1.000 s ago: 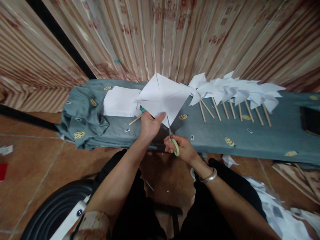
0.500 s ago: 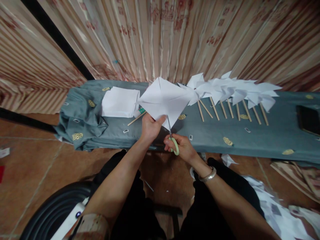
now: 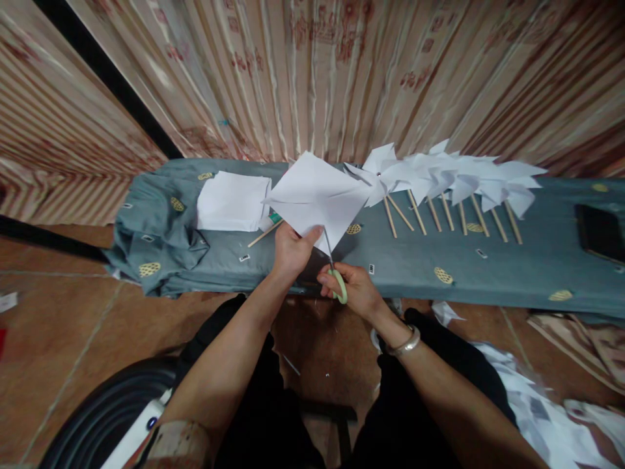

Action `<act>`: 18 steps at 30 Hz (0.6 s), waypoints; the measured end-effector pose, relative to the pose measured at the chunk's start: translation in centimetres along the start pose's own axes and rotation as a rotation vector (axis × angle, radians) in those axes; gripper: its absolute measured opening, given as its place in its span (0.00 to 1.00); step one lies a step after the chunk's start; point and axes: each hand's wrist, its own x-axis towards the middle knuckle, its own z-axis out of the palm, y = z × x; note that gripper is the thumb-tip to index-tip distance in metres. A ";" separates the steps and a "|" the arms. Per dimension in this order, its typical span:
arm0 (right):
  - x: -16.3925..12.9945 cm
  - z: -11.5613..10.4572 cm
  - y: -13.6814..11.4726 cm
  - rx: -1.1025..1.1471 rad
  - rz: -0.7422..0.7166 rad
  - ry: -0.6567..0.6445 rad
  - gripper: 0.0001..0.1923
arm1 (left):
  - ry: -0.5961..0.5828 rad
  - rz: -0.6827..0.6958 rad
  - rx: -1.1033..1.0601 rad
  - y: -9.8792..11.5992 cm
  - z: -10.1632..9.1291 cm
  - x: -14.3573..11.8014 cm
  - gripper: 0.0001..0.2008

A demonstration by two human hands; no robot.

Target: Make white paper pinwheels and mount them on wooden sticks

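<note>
My left hand (image 3: 295,249) pinches a square sheet of white paper (image 3: 317,189) by its lower left edge, thumb on top. The sheet is turned cornerwise and has slits and creases running in from its corners. In my right hand (image 3: 354,286) is a pair of scissors (image 3: 340,285) with light green handles. Their blades lie at the sheet's near corner, pointing up toward its middle. Just left of the sheet, a glue stick (image 3: 274,219) and a wooden stick (image 3: 263,234) lie partly hidden by the paper and my hand.
A stack of white paper (image 3: 233,202) lies at the left of the cloth-covered bench (image 3: 410,267). Several white paper pinwheels (image 3: 459,172) on wooden sticks overlap in a row at right. A dark phone (image 3: 600,231) rests farther right. A striped curtain (image 3: 322,78) hangs behind.
Both hands keep nearly the same place, with the scissors still at the sheet's near corner. The whole view has shifted very slightly.
</note>
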 end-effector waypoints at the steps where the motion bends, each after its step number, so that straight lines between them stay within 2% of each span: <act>1: 0.0 -0.1 0.0 -0.006 -0.005 -0.002 0.22 | -0.004 -0.006 -0.007 0.0 0.0 0.0 0.11; 6: 0.0 -0.4 0.0 -0.044 -0.032 0.005 0.22 | -0.029 -0.029 -0.023 0.0 0.2 -0.4 0.08; 18: 0.0 -0.3 -0.4 -0.034 -0.013 0.012 0.22 | -0.019 -0.038 -0.057 0.2 0.3 -0.5 0.06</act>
